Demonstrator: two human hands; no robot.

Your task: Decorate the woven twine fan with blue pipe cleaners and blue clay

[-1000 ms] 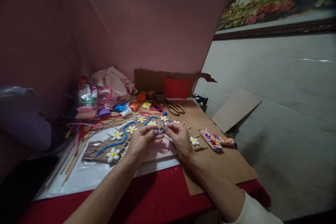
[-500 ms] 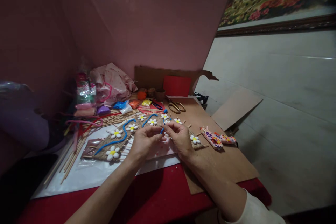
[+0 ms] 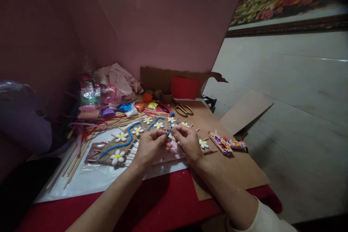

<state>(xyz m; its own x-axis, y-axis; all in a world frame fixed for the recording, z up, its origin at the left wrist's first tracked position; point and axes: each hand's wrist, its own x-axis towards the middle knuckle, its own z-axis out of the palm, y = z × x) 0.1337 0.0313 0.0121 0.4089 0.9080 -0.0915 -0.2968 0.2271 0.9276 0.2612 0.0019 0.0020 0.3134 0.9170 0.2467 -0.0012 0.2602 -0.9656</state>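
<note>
A thin blue clay strand (image 3: 170, 129) shows between my fingertips. My left hand (image 3: 150, 148) pinches its lower end, fingers curled together. From the other side, my right hand (image 3: 189, 143) has thumb and forefinger closed on it higher up. Both hands are over the near edge of a curved panel woven of twine and sticks (image 3: 111, 153). White clay daisies with yellow centres, such as this large daisy (image 3: 117, 157), dot the panel. A long wavy blue strand (image 3: 131, 136) and a shorter blue strand (image 3: 154, 121) lie on it. A small blue clay ball (image 3: 172, 114) sits behind my fingers.
Gold-handled scissors (image 3: 184, 110) lie on brown cardboard (image 3: 231, 174), near a floral-patterned fabric piece (image 3: 227, 142). Bags of coloured clay, including a blue packet (image 3: 125, 107), line the back. Thin wooden sticks (image 3: 72, 168) are at left. A red cloth (image 3: 152, 203) covers the front edge.
The blue strand between my hands has shifted slightly, its lower part curving more visibly at my left fingertips. The whole view has moved a little; both hands keep their pinch.
</note>
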